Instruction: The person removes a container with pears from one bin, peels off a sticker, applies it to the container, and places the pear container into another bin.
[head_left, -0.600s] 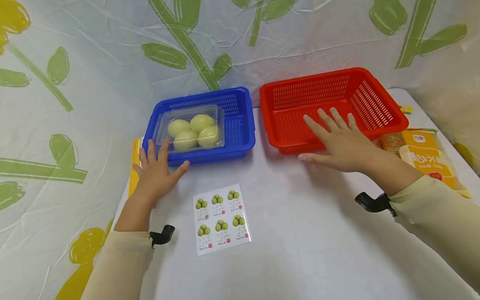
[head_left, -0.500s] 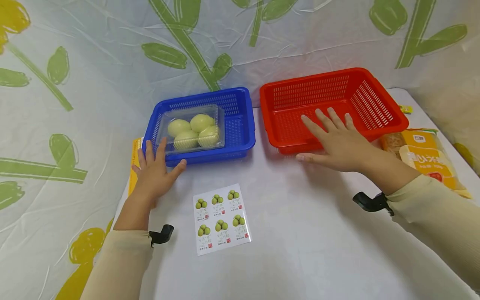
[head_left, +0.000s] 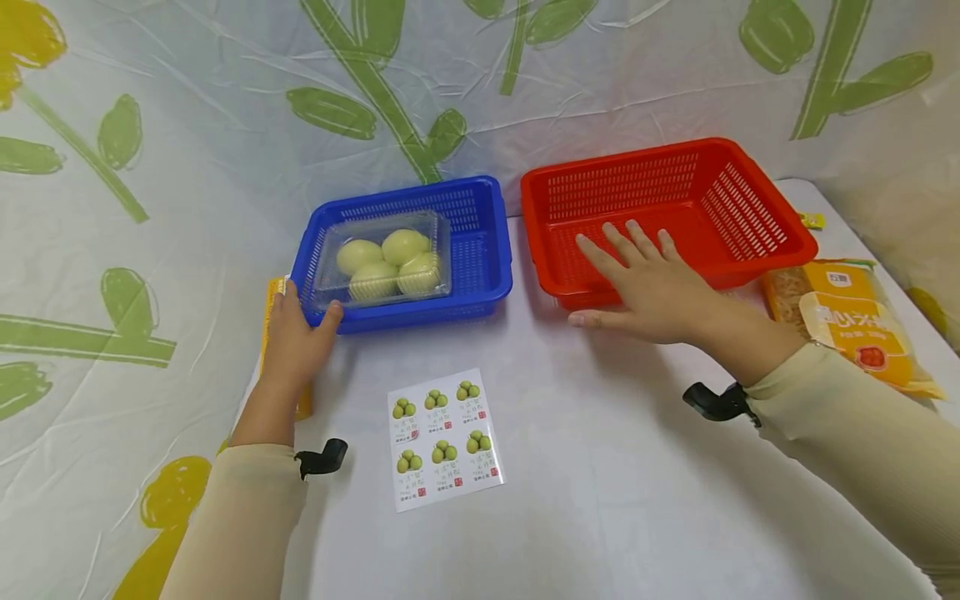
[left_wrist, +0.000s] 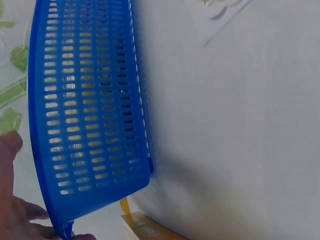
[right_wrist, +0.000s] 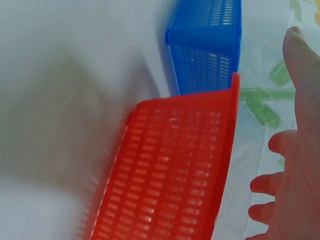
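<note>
The blue basket [head_left: 453,310], rectangular with slotted walls, stood upright on the desk [head_left: 585,500], a closed clear box [head_left: 330,271] of pale green round fruits [head_left: 403,247] in its left part; the left hand [head_left: 295,340] gripped its near left corner. The similar red basket [head_left: 622,193] stood just right, the right hand [head_left: 660,292] spread above its near rim.

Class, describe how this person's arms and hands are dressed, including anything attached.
The left sleeve and right sleeve are plain cream and end near the wrists. By each cuff juts a small bent piece: left black piece, right black piece. Left hand and right hand wear no gloves.
</note>
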